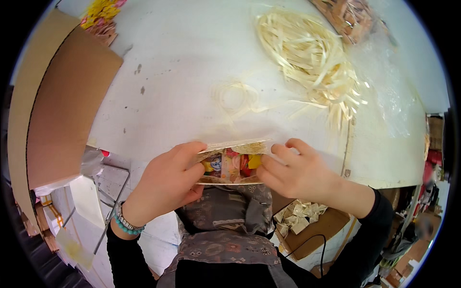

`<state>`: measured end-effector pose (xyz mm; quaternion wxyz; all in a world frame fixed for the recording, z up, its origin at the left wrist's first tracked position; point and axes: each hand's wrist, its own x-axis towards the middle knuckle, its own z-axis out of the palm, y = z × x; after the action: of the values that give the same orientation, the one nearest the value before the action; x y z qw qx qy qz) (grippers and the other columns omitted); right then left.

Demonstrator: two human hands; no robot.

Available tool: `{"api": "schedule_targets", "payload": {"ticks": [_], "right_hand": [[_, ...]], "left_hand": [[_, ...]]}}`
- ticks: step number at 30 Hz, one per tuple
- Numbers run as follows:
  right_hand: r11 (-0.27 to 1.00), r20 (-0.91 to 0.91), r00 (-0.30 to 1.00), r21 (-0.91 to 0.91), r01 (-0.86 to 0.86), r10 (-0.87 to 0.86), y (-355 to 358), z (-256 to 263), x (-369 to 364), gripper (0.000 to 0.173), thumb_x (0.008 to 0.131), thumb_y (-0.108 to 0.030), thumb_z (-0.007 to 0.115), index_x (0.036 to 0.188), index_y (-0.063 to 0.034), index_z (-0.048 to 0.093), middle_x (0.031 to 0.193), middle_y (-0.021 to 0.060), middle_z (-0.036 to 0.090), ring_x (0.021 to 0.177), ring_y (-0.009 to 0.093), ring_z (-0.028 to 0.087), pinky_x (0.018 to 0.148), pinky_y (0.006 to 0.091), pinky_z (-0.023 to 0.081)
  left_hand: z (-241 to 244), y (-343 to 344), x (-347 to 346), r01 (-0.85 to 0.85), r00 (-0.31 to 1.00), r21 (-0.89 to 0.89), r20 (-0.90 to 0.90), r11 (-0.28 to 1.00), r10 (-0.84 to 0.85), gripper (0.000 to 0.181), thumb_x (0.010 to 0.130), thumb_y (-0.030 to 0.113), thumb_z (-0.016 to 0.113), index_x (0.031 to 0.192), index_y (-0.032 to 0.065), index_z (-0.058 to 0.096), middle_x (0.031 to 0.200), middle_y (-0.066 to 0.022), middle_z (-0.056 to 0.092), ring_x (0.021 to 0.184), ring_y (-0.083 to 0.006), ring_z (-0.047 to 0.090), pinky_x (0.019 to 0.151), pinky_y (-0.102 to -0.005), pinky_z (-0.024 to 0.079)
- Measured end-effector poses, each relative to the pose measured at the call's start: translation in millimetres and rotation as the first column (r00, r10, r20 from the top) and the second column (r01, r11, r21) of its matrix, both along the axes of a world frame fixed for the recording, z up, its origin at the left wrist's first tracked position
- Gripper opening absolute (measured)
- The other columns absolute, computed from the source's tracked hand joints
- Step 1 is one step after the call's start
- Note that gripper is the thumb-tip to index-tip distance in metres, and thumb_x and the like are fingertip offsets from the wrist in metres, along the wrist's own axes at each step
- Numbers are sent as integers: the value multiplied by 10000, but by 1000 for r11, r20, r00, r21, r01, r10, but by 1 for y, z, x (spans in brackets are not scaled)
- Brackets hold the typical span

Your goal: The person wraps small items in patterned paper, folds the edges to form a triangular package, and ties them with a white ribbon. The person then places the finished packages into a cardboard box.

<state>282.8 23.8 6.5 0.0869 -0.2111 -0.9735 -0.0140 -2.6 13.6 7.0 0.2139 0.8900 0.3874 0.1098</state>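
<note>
A cream-coloured open-topped bag or pouch (234, 144) with a glittery gold inner side is at the table's near edge. Inside it lie several colourful small packets (232, 163), among them yellow, pink and red ones; some bear writing. My left hand (169, 176) grips the bag's left end, thumb and fingers on its rim. At the right end, my right hand (299, 169) has its lower fingers against the bag's edge, while its upper fingers are bent and raised above. Part of the packets is hidden behind the right fingers.
Pale ribbon strips (306, 54) lie heaped on the white table (173, 72), beside clear plastic wrap (385, 86). A cardboard box (68, 108) stands at left. Below right, a cardboard box (320, 234) holds crumpled cream pieces. A folding chair (86, 198) is at lower left.
</note>
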Motion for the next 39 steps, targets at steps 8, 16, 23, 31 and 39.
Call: {"api": "schedule_targets", "payload": {"ticks": [8, 16, 23, 31, 39], "right_hand": [[906, -326, 904, -401, 132, -276, 11, 2, -10, 307, 685, -162, 801, 888, -37, 608, 1073, 144, 615, 1015, 302, 591, 828, 421, 510], [898, -491, 865, -420, -132, -102, 14, -33, -40, 270, 700, -38, 771, 930, -38, 629, 1039, 118, 631, 907, 292, 638, 747, 353, 541], [961, -444, 886, -278, 8, -136, 54, -45, -36, 257, 726, 5, 677, 976, -52, 681, 1032, 76, 639, 919, 252, 615, 730, 340, 510], [990, -323, 943, -130, 46, -86, 62, -75, -88, 184, 715, -120, 701, 888, -79, 653, 856, 51, 590, 786, 231, 569, 652, 346, 479], [902, -404, 815, -66, 428, -416, 78, -56, 10, 140, 713, -61, 723, 849, -89, 701, 896, 24, 637, 853, 237, 585, 700, 358, 488]], "left_hand": [[-9, -1, -8, -32, 994, 54, 111, 998, 26, 224, 678, 43, 716, 846, 48, 568, 1198, -133, 574, 965, -290, 627, 755, -361, 536], [-5, -24, 6, -193, 980, 198, -14, 961, 200, 526, 652, 158, 787, 1142, 104, 603, 996, -57, 653, 860, -223, 629, 652, -314, 533], [-21, -27, -46, -681, 690, 258, -90, 686, 719, 587, 672, 210, 802, 1213, 116, 594, 800, -56, 655, 784, -228, 618, 614, -331, 505], [-32, -13, -32, -902, 432, 75, 136, 425, 892, 366, 795, 192, 740, 1123, 72, 631, 998, -112, 680, 875, -251, 646, 747, -343, 506], [-51, -7, 13, -756, 646, 148, 327, 638, 690, 446, 824, 124, 670, 1257, 45, 598, 990, -114, 660, 901, -273, 575, 757, -340, 484]]}}
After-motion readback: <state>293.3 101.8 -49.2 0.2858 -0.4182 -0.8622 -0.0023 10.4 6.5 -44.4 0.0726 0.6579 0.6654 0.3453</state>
